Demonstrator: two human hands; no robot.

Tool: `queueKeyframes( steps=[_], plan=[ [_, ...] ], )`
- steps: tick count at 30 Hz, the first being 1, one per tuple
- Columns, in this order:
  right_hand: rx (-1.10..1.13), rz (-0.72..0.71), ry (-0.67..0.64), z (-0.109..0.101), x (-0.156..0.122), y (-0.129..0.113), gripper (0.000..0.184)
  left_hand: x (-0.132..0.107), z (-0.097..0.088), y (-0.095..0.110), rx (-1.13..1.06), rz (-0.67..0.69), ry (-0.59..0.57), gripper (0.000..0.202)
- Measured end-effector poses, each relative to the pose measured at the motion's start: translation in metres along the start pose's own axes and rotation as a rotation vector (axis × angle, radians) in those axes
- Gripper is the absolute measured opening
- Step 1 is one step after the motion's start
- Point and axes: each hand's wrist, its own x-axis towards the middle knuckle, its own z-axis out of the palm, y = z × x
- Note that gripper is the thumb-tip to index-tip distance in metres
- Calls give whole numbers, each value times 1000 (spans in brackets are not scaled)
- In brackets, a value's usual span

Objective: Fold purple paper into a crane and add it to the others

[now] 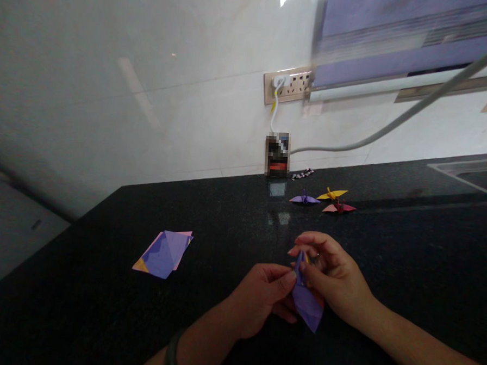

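A partly folded purple origami paper (308, 307) is held between both hands, just above the dark counter. My left hand (262, 295) pinches its left edge between thumb and fingers. On the other side, my right hand (336, 280) grips the upper part, thumb on the narrow folded point and fingers curled behind. Some orange shows along the paper's right side. Beyond the hands stand finished paper cranes: a purple crane (304, 199), a yellow crane (331, 195) and a pink-and-red crane (339, 207).
A stack of purple, pink and yellow paper sheets (168, 255) lies left on the black counter (98, 305). Against the wall stand a blurred-out box (277, 157) and a beaded string (302, 174). A grey cable (393, 125) runs rightward; a socket panel (287, 85) is above.
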Motion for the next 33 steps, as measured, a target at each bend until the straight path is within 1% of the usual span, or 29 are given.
queueKeyframes(
  steps=[3,5,6,9,11,17,20,23,26,28,31,33],
  plan=[
    [19,33,6,1,1,-1,31,0,2,0,62,57,28,35],
    [-27,67,38,1,2,-2,32,0,2,0,98,90,76,36],
    [-67,89,46,1,3,-3,28,1,2,0,110,101,104,36],
    [-162,167,5,1,4,-5,7,2,2,-1,151,115,168,37],
    [-161,204,-28,1,4,-6,10,2,1,-1,174,115,181,36],
    [-106,255,-59,3,3,-7,18,-1,2,3,239,84,168,32],
    [-110,257,-83,3,5,-9,21,-1,3,4,266,57,200,27],
    [-91,232,-94,1,6,-10,25,1,3,3,263,69,254,28],
    [-94,211,-89,-2,6,-8,30,2,1,3,239,114,336,30],
    [-129,199,-74,-4,6,-7,29,3,-1,4,241,166,388,32],
    [-176,202,-37,-4,7,-5,29,1,-4,5,306,260,455,33],
    [-188,232,-45,-3,7,-5,28,0,-4,6,378,322,489,32]
  ],
)
